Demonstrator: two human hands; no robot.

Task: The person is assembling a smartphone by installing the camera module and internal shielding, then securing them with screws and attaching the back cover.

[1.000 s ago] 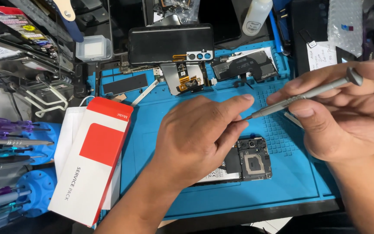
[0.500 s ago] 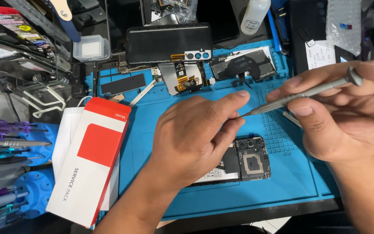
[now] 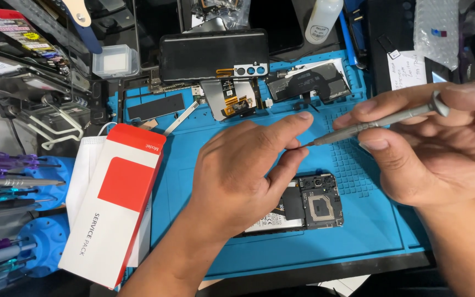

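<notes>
Far left of both hands lies a red-and-white box (image 3: 117, 203). The left hand (image 3: 243, 170) pinches thumb to forefinger at the screwdriver (image 3: 377, 122) tip — opened phone (image 3: 311, 202) just beneath it — the right hand (image 3: 441, 148) gripping the shaft.

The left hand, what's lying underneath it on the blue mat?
An opened phone lies under the left hand. Its camera end, with lenses and a coil plate, shows at the right, plus a strip of white battery label. The hand covers the remainder, so that part cannot be seen. Blue mat lies beneath.
</notes>
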